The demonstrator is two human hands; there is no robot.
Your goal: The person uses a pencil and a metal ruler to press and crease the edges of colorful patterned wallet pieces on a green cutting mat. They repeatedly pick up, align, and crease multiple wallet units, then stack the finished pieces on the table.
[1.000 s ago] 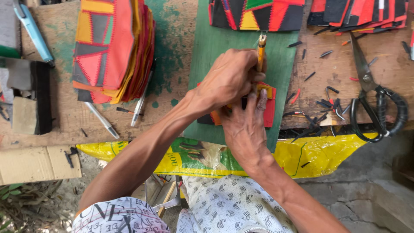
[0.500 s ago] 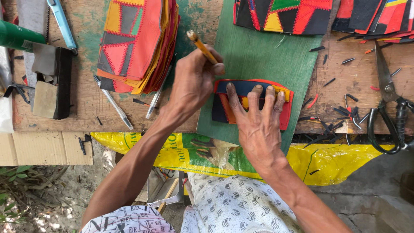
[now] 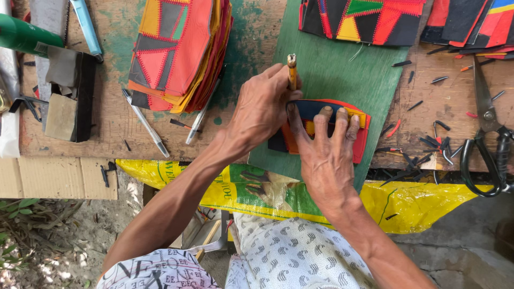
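Your left hand (image 3: 262, 109) reaches across to the green board (image 3: 342, 80), its fingers closed around a yellow tool (image 3: 292, 69) that stands almost upright. Your right hand (image 3: 326, 152) lies flat with fingers spread, pressing the leather piece (image 3: 321, 131) onto the board. The tool's tip is hidden behind your left fingers. Your right hand covers much of the piece.

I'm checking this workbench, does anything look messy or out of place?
Small dark offcuts lie scattered on the wooden table beside the scissors. The stack of patchwork pieces sits fanned and uneven. Nothing looks damaged.
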